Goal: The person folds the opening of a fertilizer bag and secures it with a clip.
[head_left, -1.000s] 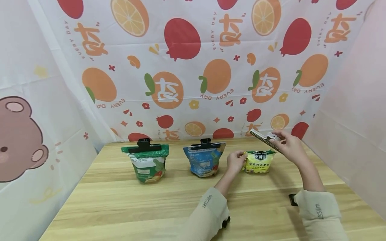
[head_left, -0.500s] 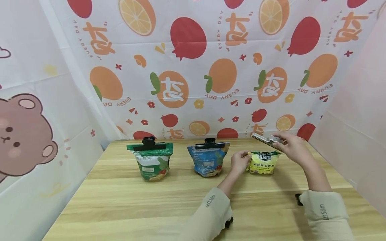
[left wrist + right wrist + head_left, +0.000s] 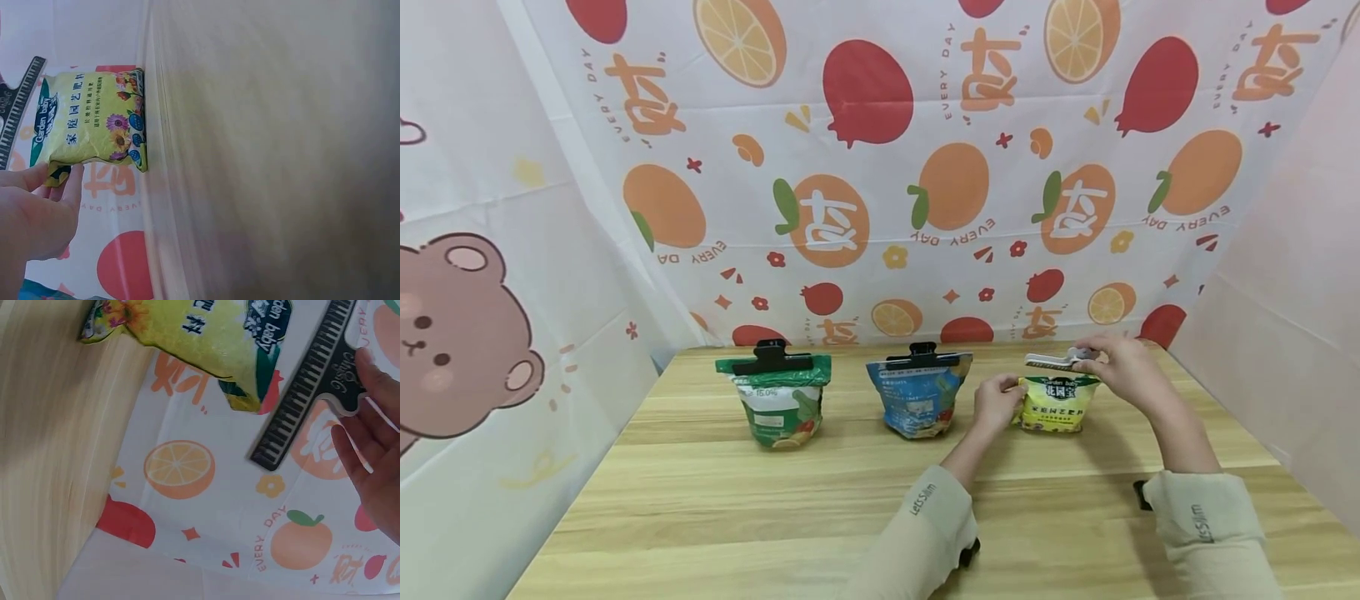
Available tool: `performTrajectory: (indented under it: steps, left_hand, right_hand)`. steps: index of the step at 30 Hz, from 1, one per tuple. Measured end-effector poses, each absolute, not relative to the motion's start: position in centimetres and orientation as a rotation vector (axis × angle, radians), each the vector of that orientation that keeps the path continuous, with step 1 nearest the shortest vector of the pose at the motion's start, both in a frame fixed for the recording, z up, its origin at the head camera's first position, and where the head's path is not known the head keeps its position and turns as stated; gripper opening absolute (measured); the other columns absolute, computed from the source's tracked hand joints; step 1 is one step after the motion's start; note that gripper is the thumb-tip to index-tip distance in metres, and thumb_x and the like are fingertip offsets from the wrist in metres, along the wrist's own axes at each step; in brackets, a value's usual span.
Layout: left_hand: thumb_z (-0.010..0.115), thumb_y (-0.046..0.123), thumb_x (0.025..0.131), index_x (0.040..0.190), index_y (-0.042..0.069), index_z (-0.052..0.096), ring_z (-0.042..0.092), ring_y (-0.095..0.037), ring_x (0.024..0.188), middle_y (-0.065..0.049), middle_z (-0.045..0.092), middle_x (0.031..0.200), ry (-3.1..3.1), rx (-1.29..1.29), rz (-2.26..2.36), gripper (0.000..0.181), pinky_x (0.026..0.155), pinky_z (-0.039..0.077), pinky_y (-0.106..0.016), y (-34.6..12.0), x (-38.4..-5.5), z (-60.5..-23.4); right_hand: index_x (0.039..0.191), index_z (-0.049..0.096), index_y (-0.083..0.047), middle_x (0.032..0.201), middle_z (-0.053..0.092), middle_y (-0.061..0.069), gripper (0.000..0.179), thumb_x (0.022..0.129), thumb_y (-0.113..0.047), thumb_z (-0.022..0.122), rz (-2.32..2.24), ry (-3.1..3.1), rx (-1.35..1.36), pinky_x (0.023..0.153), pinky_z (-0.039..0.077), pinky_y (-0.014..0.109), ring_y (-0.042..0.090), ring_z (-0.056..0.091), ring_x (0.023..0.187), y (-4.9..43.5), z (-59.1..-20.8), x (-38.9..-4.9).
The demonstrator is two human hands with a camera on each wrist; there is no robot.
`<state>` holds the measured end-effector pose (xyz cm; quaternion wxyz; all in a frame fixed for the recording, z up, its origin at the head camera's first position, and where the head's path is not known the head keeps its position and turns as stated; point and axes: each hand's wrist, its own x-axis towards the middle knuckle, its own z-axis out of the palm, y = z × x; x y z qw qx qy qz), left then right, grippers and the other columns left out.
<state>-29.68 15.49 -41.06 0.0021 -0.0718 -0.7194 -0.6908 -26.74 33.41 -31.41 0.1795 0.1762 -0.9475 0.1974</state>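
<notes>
A yellow bag of garden fertilizer [image 3: 1051, 405] stands upright on the wooden table, flower prints along its base. My left hand [image 3: 997, 403] pinches its upper left corner between thumb and fingers; the left wrist view shows the folded corner of the bag [image 3: 94, 119] there. My right hand [image 3: 1123, 364] grips a wide bag clip [image 3: 1049, 362] by its handle, just above the bag's top edge. In the right wrist view the clip [image 3: 303, 387] is dark, with a piano-key pattern along its long bar, and lies alongside the bag's top.
To the left stand a blue bag [image 3: 913, 402] and a green bag [image 3: 781, 414], each with a black clip across its top. A fruit-printed cloth [image 3: 880, 192] hangs behind the wooden table [image 3: 737, 517], and pale cloth walls flank both sides.
The right hand has turned the clip from a slant to nearly level and lowered it toward the bag's top. The left hand keeps its pinch on the corner. The head view has shifted slightly.
</notes>
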Motion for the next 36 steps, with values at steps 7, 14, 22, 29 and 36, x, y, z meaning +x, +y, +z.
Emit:
performTrajectory:
  steps: [7,14,22,29,36]
  left_hand:
    - [0.068,0.009,0.084,0.1,0.004,0.069,0.066,-0.016,0.077,-0.005,0.067,0.099,-2.283,-0.181,-2.2,0.017,0.065,0.052,-0.024,15.5,-29.7,-40.9]
    - [0.068,0.009,0.084,0.103,0.003,0.068,0.065,-0.016,0.078,-0.005,0.067,0.096,-2.291,-0.226,-2.222,0.02,0.066,0.052,-0.024,15.4,-29.8,-40.9]
    - [0.066,0.007,0.085,0.109,0.001,0.066,0.065,-0.015,0.08,-0.006,0.066,0.099,-2.292,-0.241,-2.247,0.025,0.069,0.052,-0.026,15.1,-29.9,-41.1]
    - [0.065,0.008,0.086,0.112,0.0,0.064,0.065,-0.016,0.082,-0.008,0.065,0.103,-2.285,-0.192,-2.269,0.028,0.068,0.052,-0.024,15.2,-30.0,-41.2]
    - [0.064,0.004,0.086,0.112,-0.001,0.063,0.065,-0.017,0.084,-0.009,0.065,0.103,-2.276,-0.183,-2.282,0.027,0.068,0.052,-0.024,15.4,-30.0,-41.1]
  right_hand:
    - [0.1,0.068,0.005,0.091,0.064,0.016,0.028,0.074,-0.002,0.074,0.483,-2.603,0.627,0.081,0.042,0.054,0.032,0.06,0.081,33.5,-31.9,-27.0]
    - [0.095,0.07,0.004,0.088,0.064,0.016,0.025,0.072,-0.003,0.076,0.439,-2.573,0.651,0.083,0.041,0.055,0.034,0.06,0.081,33.5,-32.4,-27.2]
    - [0.091,0.071,0.004,0.086,0.065,0.015,0.024,0.07,-0.004,0.077,0.326,-2.536,0.732,0.064,0.049,0.045,0.031,0.062,0.076,33.3,-32.4,-27.6]
    - [0.093,0.071,0.003,0.089,0.065,0.017,0.024,0.071,-0.005,0.076,0.36,-2.575,0.679,0.067,0.049,0.046,0.034,0.062,0.08,33.4,-33.0,-27.9]
    - [0.093,0.071,0.005,0.086,0.065,0.015,0.025,0.07,-0.004,0.077,0.392,-2.555,0.687,0.064,0.049,0.043,0.031,0.061,0.076,33.5,-33.8,-28.1]
